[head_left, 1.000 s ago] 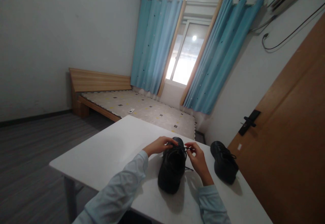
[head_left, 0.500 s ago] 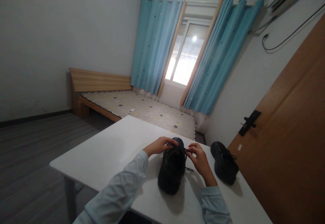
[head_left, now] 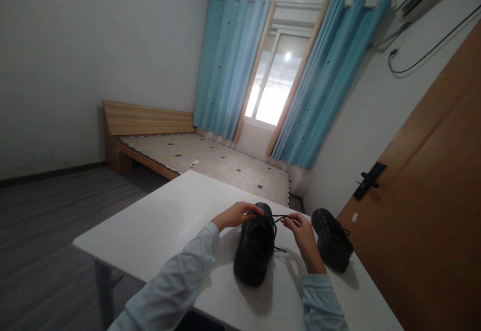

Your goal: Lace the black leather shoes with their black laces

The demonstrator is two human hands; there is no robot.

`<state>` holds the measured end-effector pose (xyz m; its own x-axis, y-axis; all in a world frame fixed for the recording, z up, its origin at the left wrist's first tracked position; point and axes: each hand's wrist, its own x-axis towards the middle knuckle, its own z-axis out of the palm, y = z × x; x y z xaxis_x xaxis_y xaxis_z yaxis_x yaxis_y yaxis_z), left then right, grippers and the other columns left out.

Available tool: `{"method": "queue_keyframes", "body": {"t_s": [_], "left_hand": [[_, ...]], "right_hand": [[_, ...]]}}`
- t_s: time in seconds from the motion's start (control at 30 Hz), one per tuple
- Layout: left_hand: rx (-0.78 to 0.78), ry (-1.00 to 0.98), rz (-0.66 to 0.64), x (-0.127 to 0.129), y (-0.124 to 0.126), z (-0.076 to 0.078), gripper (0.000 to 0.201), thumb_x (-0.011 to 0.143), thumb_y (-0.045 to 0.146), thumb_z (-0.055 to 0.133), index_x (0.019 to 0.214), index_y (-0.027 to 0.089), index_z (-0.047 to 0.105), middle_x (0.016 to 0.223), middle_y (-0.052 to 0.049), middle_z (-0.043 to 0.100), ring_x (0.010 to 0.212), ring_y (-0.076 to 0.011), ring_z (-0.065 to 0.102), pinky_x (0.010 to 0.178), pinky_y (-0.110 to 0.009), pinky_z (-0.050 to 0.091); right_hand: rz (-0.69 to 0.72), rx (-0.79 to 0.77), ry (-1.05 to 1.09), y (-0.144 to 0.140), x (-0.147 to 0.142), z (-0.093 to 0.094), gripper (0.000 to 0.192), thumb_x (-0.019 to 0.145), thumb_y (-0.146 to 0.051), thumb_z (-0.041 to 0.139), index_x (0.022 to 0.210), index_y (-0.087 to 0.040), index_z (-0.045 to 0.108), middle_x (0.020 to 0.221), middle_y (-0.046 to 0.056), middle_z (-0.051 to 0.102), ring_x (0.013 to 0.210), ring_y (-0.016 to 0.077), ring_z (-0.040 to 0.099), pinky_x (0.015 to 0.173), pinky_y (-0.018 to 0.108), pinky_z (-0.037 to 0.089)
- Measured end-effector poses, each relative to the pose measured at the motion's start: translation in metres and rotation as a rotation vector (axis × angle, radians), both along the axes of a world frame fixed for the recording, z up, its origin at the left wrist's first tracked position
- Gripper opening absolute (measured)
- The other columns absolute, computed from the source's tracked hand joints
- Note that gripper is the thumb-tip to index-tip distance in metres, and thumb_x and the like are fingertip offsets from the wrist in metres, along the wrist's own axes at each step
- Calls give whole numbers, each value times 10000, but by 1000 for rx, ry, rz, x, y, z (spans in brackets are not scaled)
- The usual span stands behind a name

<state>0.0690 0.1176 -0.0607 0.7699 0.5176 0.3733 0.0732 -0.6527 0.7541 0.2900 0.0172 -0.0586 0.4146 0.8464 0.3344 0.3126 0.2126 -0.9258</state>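
Since half a second ago: right hand (head_left: pixel 302 236) shifted rightward, away from black shoe (head_left: pixel 256 245), drawing lace (head_left: pixel 281 217) out taut. Left hand (head_left: pixel 236 214) unchanged, fingers closed on lace at shoe's far end. Right fingers pinched on lace. Shoe upright on white table (head_left: pixel 158 231), toe away; matte, dark. Second shoe (head_left: pixel 332 246) just right.

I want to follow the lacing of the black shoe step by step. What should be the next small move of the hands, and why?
Probably the right hand should pull the lace a little further out to the right, while the left hand steadies the black shoe near its toe. The lace already runs from the shoe to the right fingers, but loose lace seems to lie across the shoe top.
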Motion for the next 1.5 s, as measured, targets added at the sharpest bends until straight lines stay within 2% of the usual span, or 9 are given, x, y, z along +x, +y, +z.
{"method": "queue_keyframes", "body": {"t_s": [0.17,0.27,0.5,0.67,0.83,1.03,1.13,1.33,1.5], "left_hand": [[-8,-7,-11,-1,1,-1,300,797,143,533,1066,198,656,1122,-47,651,1036,-172,578,916,-263,427],[-11,-9,-16,-1,2,-2,313,798,132,523,1075,198,651,1133,-48,646,1048,-172,572,915,-267,428],[-22,-6,-21,-2,0,-1,306,800,143,528,1074,201,650,1137,-42,645,1064,-173,566,925,-266,424],[-29,-6,-19,-2,-1,1,312,789,111,524,1064,183,652,1128,-57,648,1053,-171,573,914,-265,434],[-44,4,-6,-1,0,1,295,795,144,533,1058,195,656,1139,-53,644,1060,-175,569,923,-277,434],[-43,-14,-22,-1,0,0,299,797,154,535,1067,205,654,1137,-45,644,1071,-176,564,927,-273,430],[-36,-11,-22,-2,0,0,304,800,147,531,1074,206,651,1138,-41,643,1068,-173,564,920,-266,431],[-34,-2,-25,-1,2,-2,309,799,135,528,1075,208,648,1153,-43,635,1076,-171,560,917,-259,432],[-34,-14,-28,-1,2,-3,302,798,139,530,1065,206,652,1156,-42,635,1084,-174,557,915,-259,433]], "right_hand": [[93,80,321,-5,-5,7,255,600,-326,767,721,-177,599,766,29,680,784,221,673,808,405,526],[156,92,429,-8,-7,11,249,628,-317,755,737,-194,567,831,37,687,841,243,681,806,419,532],[59,-19,341,-8,-5,8,308,600,-359,750,774,-186,563,796,60,707,719,212,673,643,356,545],[71,-155,344,-8,-9,7,446,575,-336,769,935,-193,549,791,67,725,692,207,671,624,329,513],[119,-183,303,-8,-11,5,439,521,-335,807,881,-172,614,755,71,725,651,189,650,618,315,494],[94,-105,309,-6,-6,2,297,559,-394,772,710,-184,628,794,61,709,664,170,613,604,292,487],[106,-85,330,-7,-4,3,289,641,-433,715,733,-192,585,879,80,714,757,189,625,646,305,493],[66,-4,340,-4,-4,1,297,652,-423,710,753,-204,538,675,6,667,601,141,580,610,280,476],[-13,74,326,-2,-4,1,315,634,-432,717,761,-210,532,603,-34,602,557,121,536,576,256,458]]}}
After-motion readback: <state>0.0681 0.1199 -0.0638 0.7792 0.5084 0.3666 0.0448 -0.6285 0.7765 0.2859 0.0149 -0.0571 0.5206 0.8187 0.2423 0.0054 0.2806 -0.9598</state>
